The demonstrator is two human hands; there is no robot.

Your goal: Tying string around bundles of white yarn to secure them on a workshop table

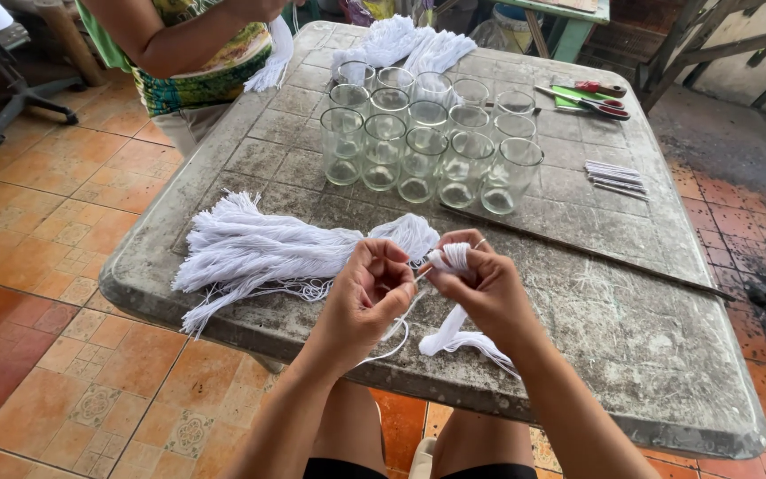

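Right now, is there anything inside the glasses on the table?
No: the clear glasses stand empty in rows on the grey table, with the table surface showing through them.

A home craft workshop: worn desk (631,355) on a tiled floor (64,293), rows of glasses (427,133), string bundles (259,253), scissors (591,99).

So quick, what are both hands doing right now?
Left hand: closed, pinching white string.
Right hand: closed, holding a small white string bundle.

White string bundles (259,253), clear glasses (423,133), a mottled grey table (631,337) — orange patterned floor tiles (64,231), red-handled scissors (591,98).
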